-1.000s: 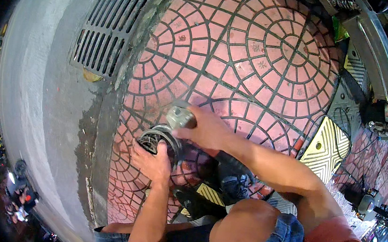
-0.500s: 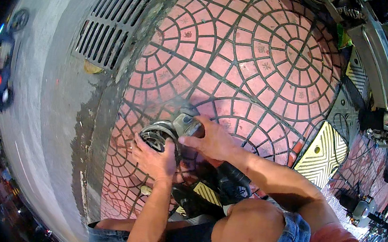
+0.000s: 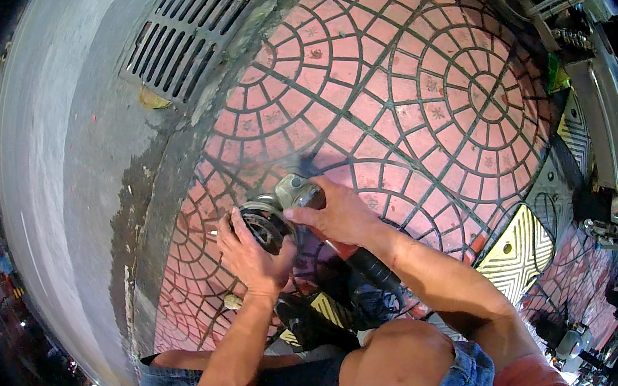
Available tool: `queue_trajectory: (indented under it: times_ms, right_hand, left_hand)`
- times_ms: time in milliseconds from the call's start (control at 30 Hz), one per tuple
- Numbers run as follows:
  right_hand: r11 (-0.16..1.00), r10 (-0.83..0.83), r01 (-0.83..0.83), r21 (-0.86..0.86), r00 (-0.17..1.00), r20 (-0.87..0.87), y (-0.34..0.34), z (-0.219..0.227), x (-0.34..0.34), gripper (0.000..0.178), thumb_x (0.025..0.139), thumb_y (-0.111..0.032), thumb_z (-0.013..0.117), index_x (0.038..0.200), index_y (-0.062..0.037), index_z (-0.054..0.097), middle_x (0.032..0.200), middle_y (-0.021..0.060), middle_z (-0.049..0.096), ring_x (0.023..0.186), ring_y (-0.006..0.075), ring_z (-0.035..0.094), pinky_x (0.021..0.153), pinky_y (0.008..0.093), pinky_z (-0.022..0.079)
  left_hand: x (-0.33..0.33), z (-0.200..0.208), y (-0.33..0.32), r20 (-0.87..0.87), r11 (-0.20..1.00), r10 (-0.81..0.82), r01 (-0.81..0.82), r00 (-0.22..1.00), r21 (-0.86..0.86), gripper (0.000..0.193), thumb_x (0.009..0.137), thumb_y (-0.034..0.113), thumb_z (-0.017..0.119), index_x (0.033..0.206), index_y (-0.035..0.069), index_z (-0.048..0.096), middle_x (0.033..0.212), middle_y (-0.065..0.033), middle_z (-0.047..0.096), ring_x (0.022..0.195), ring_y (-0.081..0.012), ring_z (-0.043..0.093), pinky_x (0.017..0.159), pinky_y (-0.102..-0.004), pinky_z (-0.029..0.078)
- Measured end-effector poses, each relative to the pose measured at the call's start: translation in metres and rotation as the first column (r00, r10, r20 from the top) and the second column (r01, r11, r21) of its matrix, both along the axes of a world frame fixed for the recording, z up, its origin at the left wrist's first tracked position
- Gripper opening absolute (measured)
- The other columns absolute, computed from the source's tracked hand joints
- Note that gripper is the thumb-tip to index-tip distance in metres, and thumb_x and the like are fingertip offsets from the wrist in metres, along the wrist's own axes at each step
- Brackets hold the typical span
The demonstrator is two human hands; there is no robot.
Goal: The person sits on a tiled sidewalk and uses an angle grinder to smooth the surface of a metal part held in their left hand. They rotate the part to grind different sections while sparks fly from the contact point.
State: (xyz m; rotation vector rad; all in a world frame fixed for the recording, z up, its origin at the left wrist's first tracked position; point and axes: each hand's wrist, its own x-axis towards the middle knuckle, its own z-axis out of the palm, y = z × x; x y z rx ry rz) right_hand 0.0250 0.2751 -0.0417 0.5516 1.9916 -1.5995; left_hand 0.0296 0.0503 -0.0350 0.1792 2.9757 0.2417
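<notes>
My right hand (image 3: 344,215) is closed around the silver gear head of an angle grinder (image 3: 293,187). The grinder's red body (image 3: 338,248) and black rear end (image 3: 374,269) run back under my forearm. In front of me, my left hand (image 3: 255,257) grips a round metal wheel-like part (image 3: 267,222) by its rim, thumb and fingers on either side. The part has a pale outer ring and a dark, open middle. The grinder's head is up against its far edge; the exact contact is hidden. Greyish dust hangs just beyond.
Pink patterned paving (image 3: 410,91) lies ahead. To the left are a kerb and road with a drain grate (image 3: 182,36). Yellow-and-black striped ramp pieces (image 3: 516,249) and motorbike parts (image 3: 603,118) stand at the right. A dark cable (image 3: 397,302) lies near the grinder.
The round part has turned in my left hand, whose fingers now lie further over it. The grinder stays at its edge. The view has shifted slightly, and a motorbike on the road has gone.
</notes>
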Motion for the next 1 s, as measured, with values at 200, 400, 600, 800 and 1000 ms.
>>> queue_trajectory:
  times_ms: [200,400,600,800,1000]
  right_hand:
    - [0.993,0.111,-0.110,-0.051,0.994,0.023,-0.002,-0.006,-0.032,0.087,0.088,-0.063,0.089,0.143,0.0015,0.067,0.115,0.0275,0.081,0.109,0.0441,0.079,0.096,0.0498,0.061]
    - [0.938,0.336,-0.341,-0.062,0.938,-0.082,-0.011,-0.025,-0.080,0.071,0.090,-0.055,0.089,0.127,0.0043,0.075,0.112,0.0246,0.083,0.106,0.0400,0.080,0.093,0.0463,0.061]
    - [0.866,0.500,-0.498,0.042,0.865,-0.044,-0.034,-0.045,-0.128,0.081,0.083,-0.067,0.087,0.126,0.0009,0.077,0.117,0.0260,0.082,0.111,0.0414,0.079,0.096,0.0491,0.061]
    - [0.992,0.072,-0.075,-0.100,0.997,-0.037,0.000,-0.006,-0.065,0.093,0.085,-0.066,0.087,0.147,0.0012,0.067,0.125,0.0280,0.079,0.121,0.0404,0.077,0.105,0.0494,0.059]
    - [0.997,-0.031,0.032,0.076,0.999,-0.019,0.038,0.005,0.020,0.090,0.090,-0.060,0.088,0.154,-0.0029,0.062,0.125,0.0300,0.078,0.120,0.0406,0.077,0.099,0.0514,0.062]
  left_hand:
    - [0.000,0.006,-0.011,0.021,0.989,-0.128,0.127,0.992,0.070,0.115,0.070,0.039,0.090,0.167,0.000,0.042,0.162,-0.0356,0.044,0.146,-0.0562,0.044,0.125,-0.0643,0.034]
    - [0.001,-0.001,-0.031,-0.029,0.960,-0.256,0.257,0.966,0.114,0.116,0.071,0.048,0.086,0.169,0.004,0.041,0.164,-0.0359,0.042,0.147,-0.0600,0.042,0.124,-0.0694,0.033]
    - [-0.015,-0.001,-0.044,0.036,0.847,-0.530,0.525,0.847,0.085,0.123,0.072,0.069,0.081,0.171,0.007,0.040,0.169,-0.0348,0.040,0.150,-0.0614,0.040,0.123,-0.0727,0.031]
    - [-0.025,0.034,-0.036,0.128,0.810,-0.586,0.578,0.800,0.101,0.125,0.069,0.061,0.090,0.170,0.006,0.041,0.177,-0.0329,0.032,0.162,-0.0576,0.031,0.128,-0.0741,0.027]
    - [-0.006,0.035,-0.007,0.249,0.997,-0.032,0.014,0.968,0.074,0.123,0.079,0.048,0.096,0.171,-0.004,0.032,0.172,-0.0383,0.034,0.157,-0.0589,0.036,0.129,-0.0622,0.034]
